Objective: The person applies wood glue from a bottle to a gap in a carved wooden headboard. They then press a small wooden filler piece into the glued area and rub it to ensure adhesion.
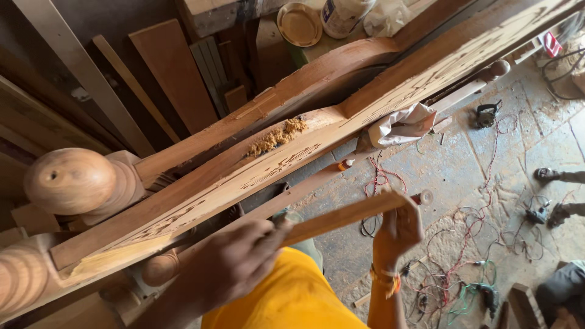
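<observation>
Holding a wooden strip (341,216) level below the carved beam (292,161): left hand (234,259) clenched round the near end, right hand (399,228) gripping the far end from beneath, fingers curled on its edge. Probably lining up the strip for fitting. Sawdust paste (277,135) packed in a joint on the beam's upper edge. Next calls for a steady, even lift. Tangled wires (451,268) on the floor below.

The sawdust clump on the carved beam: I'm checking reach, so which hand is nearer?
Left. The left hand is below the sawdust clump; the right hand is farther right.
</observation>
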